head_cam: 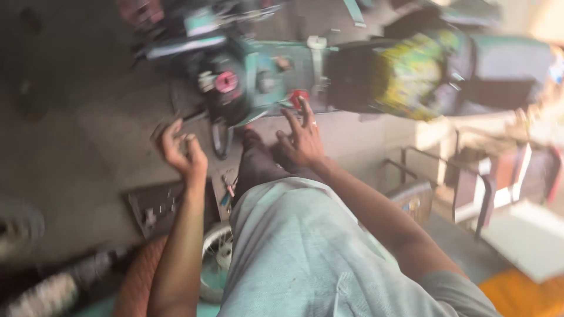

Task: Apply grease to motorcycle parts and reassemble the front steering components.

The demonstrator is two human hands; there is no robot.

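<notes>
Left hand (182, 147) grip curled empty, right hand (301, 141) splayed open, blurred teal metal scooter (264, 76)

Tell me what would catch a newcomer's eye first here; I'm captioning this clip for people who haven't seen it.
The teal motorbike lying across the top, with its pink round part and red knob. Below it, both hands are raised with nothing in them: the right hand spread near the red knob, the left hand curled at left. The person's grey-clad leg fills the lower middle.
</notes>
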